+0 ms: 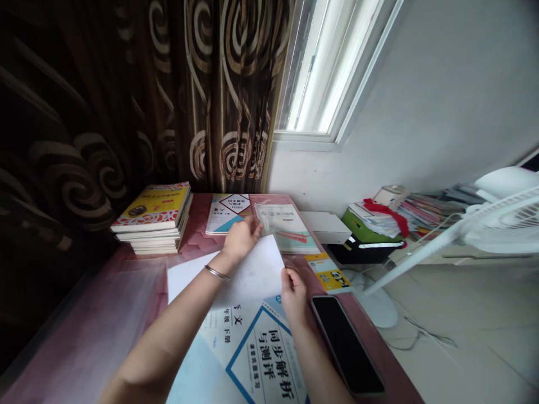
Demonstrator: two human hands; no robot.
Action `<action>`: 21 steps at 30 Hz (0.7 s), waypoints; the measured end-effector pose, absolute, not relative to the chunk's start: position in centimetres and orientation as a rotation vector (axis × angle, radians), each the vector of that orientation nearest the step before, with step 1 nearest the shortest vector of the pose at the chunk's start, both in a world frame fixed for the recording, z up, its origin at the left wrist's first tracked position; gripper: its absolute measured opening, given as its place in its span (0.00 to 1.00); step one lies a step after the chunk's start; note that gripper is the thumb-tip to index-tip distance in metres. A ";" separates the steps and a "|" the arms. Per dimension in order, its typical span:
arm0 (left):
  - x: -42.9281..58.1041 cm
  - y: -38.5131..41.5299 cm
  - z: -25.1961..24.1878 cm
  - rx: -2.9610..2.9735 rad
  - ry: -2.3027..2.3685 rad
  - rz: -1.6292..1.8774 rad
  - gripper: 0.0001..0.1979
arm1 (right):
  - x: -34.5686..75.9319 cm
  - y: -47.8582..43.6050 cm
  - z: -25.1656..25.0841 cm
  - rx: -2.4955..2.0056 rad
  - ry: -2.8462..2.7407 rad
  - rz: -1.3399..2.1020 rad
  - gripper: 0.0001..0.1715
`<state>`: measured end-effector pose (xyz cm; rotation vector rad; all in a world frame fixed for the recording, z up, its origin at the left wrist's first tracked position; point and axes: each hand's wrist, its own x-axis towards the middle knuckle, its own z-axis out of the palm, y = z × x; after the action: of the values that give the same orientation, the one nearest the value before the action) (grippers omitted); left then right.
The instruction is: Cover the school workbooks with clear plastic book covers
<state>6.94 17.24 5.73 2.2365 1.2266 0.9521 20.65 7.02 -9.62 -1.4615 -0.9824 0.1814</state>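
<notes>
A blank white sheet of paper (263, 264) lies slanted over the top part of a large blue-and-white workbook (256, 353). My right hand (293, 289) pinches the sheet's right edge between thumb and fingers. Reaching across the paper, my left hand (243, 238), with a silver bangle (217, 273) at the wrist, has its fingers curled just past the far edge. Whether those fingertips grip anything is hidden. Just beyond them is a pale green book (290, 230) under a clear cover, and a smaller blue-and-white booklet (227, 213).
A stack of books (154, 210) stands at the back left of the pink-covered table (202, 224). A black phone (347, 345) and a yellow panda booklet (328, 273) lie along the right edge. Beyond it stand a white fan (381, 303) and a white box (324, 226).
</notes>
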 end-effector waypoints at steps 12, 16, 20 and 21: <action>-8.9 16.3 -3.8 1.397 1.461 1.461 0.10 | 20.3 6.8 -8.8 -1.491 -0.756 0.299 0.28; -9.5 15.2 -6.5 1.168 1.196 1.352 0.13 | 20.2 7.0 -8.9 -1.499 -0.759 0.304 0.29; -10.1 14.3 -6.6 0.972 0.942 1.256 0.17 | 20.8 7.5 -9.2 -1.558 -0.809 0.276 0.30; -10.3 14.1 -6.5 0.923 0.896 1.240 0.17 | 21.1 7.6 -9.3 -1.578 -0.844 0.277 0.31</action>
<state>-10.30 14.12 -6.49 0.9231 0.8961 1.2400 21.12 7.64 -9.29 -1.5779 -0.8436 0.2773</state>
